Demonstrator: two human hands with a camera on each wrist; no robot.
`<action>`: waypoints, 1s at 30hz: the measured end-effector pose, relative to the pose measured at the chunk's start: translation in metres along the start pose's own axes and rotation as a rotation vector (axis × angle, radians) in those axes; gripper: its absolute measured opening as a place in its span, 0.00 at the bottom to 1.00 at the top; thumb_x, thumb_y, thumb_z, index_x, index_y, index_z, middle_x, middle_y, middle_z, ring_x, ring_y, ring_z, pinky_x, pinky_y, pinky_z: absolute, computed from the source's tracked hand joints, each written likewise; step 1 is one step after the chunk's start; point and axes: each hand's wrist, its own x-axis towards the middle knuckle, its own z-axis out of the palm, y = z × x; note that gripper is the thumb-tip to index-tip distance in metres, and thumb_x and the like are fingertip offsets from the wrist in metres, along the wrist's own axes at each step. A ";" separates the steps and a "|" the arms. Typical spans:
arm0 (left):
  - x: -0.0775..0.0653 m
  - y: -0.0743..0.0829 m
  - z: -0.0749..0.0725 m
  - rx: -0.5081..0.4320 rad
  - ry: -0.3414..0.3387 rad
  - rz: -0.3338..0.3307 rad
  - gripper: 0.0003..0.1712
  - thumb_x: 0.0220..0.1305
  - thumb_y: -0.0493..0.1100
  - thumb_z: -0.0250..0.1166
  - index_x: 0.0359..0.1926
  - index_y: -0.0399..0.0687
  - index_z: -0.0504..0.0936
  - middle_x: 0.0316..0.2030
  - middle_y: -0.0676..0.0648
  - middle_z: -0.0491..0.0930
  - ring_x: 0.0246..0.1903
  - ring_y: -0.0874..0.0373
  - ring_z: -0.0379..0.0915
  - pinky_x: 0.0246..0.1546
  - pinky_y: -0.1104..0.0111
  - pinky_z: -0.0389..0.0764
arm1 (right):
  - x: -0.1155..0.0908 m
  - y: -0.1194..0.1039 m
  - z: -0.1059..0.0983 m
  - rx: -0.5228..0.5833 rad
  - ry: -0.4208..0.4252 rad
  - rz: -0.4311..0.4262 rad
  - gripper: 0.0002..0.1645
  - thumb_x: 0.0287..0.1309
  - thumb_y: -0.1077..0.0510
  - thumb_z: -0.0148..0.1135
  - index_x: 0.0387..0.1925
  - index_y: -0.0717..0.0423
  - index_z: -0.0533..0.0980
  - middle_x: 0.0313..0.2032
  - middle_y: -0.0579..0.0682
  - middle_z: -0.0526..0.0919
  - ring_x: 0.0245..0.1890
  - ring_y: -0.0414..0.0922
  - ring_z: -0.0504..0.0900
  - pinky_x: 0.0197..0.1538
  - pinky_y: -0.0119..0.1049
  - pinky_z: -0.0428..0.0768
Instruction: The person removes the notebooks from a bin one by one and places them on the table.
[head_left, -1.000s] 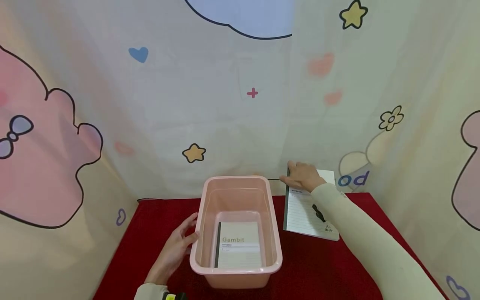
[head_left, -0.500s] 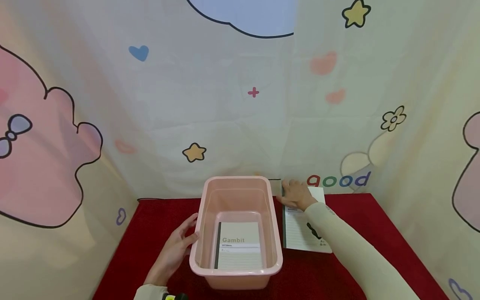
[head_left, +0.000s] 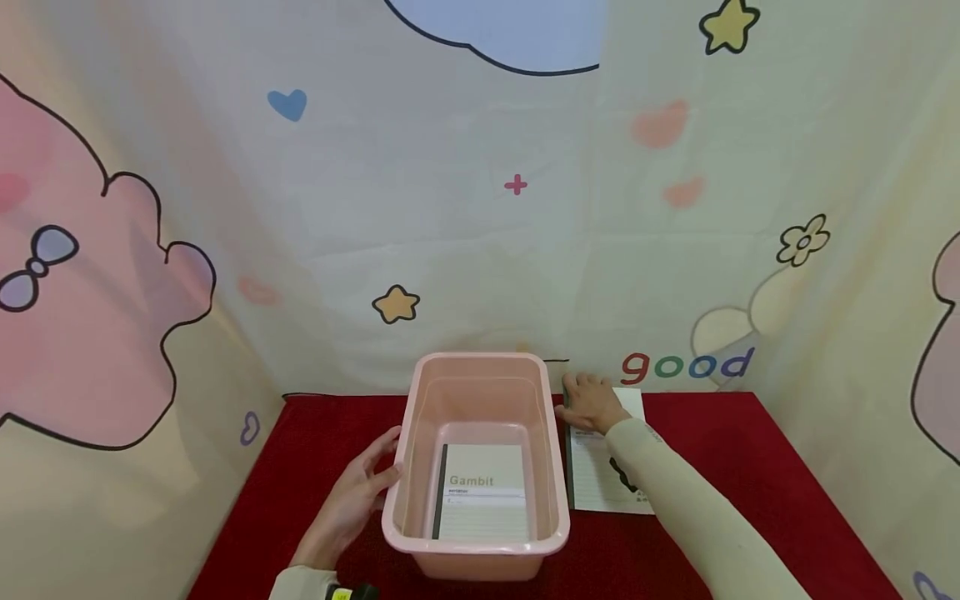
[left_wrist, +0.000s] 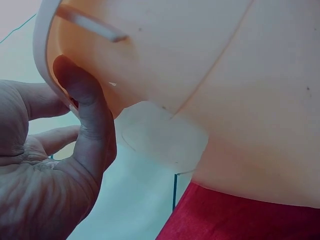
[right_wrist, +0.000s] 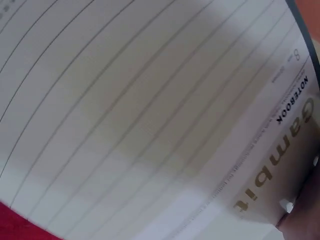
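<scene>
My left hand [head_left: 348, 496] holds the left rim of a pink plastic basin [head_left: 553, 467]; in the left wrist view, the thumb [left_wrist: 82, 90] lies beneath the lip. Inside the basin lies a notebook [head_left: 483, 508] with a pale cover, dark spine and "Gambit" print. Just right of the basin, my right hand [head_left: 592, 406] grips the upper spine end of a second pale notebook [head_left: 592, 475]. Its lined cover and "Gambit" lettering fill the right wrist view, where a bit of the hand [right_wrist: 302, 220] shows at lower right. My forearm hides part of this notebook.
A red cloth [head_left: 712, 450] covers the table under the basin. Patterned curtain [head_left: 465, 250] hangs behind and on both sides, close to the table's back edge. A black device [head_left: 360, 592] is strapped at my left wrist.
My right hand has brought the second notebook nearer to me and slightly left, alongside the basin. The notebook has turned straighter. The left hand keeps its place at the rim.
</scene>
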 end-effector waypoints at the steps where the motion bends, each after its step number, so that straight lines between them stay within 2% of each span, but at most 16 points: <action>1: -0.001 0.000 -0.001 0.000 -0.004 0.001 0.36 0.66 0.37 0.61 0.73 0.58 0.61 0.66 0.40 0.66 0.54 0.39 0.76 0.47 0.45 0.82 | 0.000 -0.001 0.000 -0.001 -0.002 -0.004 0.31 0.60 0.39 0.54 0.49 0.61 0.67 0.38 0.60 0.76 0.44 0.61 0.77 0.46 0.59 0.74; 5: -0.002 0.002 -0.003 -0.003 -0.019 0.003 0.36 0.66 0.38 0.62 0.73 0.58 0.61 0.66 0.39 0.65 0.54 0.39 0.75 0.47 0.45 0.82 | 0.000 -0.004 -0.002 0.002 -0.021 0.018 0.30 0.60 0.40 0.55 0.50 0.61 0.67 0.41 0.61 0.77 0.47 0.60 0.77 0.48 0.58 0.74; 9: -0.002 0.001 -0.003 -0.009 -0.024 -0.002 0.37 0.66 0.39 0.63 0.73 0.58 0.61 0.66 0.39 0.65 0.54 0.40 0.75 0.47 0.45 0.82 | -0.001 -0.004 -0.009 0.008 -0.071 0.061 0.36 0.63 0.40 0.55 0.64 0.58 0.65 0.56 0.64 0.75 0.58 0.62 0.73 0.57 0.61 0.72; 13: -0.003 -0.001 -0.004 -0.013 -0.004 -0.010 0.36 0.66 0.38 0.62 0.72 0.57 0.61 0.66 0.40 0.65 0.54 0.40 0.76 0.48 0.46 0.82 | -0.002 -0.008 -0.015 0.029 -0.120 0.058 0.37 0.66 0.41 0.53 0.70 0.54 0.62 0.65 0.65 0.69 0.65 0.64 0.68 0.63 0.66 0.67; 17: -0.002 -0.001 -0.003 -0.010 0.013 0.000 0.36 0.66 0.38 0.62 0.72 0.57 0.62 0.66 0.40 0.65 0.54 0.39 0.75 0.48 0.45 0.82 | -0.005 -0.011 -0.024 0.071 -0.092 0.062 0.34 0.67 0.44 0.53 0.69 0.54 0.64 0.64 0.64 0.70 0.63 0.63 0.69 0.62 0.68 0.67; 22: 0.000 0.000 0.001 -0.007 0.002 0.005 0.36 0.67 0.38 0.61 0.73 0.57 0.61 0.68 0.40 0.64 0.56 0.38 0.74 0.50 0.45 0.81 | -0.012 -0.015 -0.036 0.080 -0.059 0.081 0.33 0.68 0.44 0.53 0.69 0.53 0.64 0.63 0.63 0.71 0.62 0.63 0.70 0.61 0.67 0.69; 26: 0.001 -0.001 0.001 -0.002 0.011 0.011 0.35 0.67 0.38 0.61 0.73 0.57 0.61 0.68 0.41 0.64 0.57 0.38 0.73 0.49 0.45 0.81 | -0.020 -0.018 -0.045 0.075 -0.046 0.077 0.33 0.66 0.47 0.56 0.68 0.53 0.64 0.63 0.63 0.71 0.62 0.63 0.71 0.62 0.68 0.69; 30: 0.000 -0.001 0.001 -0.006 0.012 0.003 0.35 0.67 0.38 0.61 0.73 0.57 0.61 0.67 0.41 0.64 0.56 0.39 0.74 0.50 0.45 0.81 | -0.034 -0.019 -0.050 0.050 0.010 0.069 0.33 0.63 0.48 0.60 0.67 0.53 0.66 0.60 0.62 0.74 0.60 0.61 0.73 0.60 0.67 0.71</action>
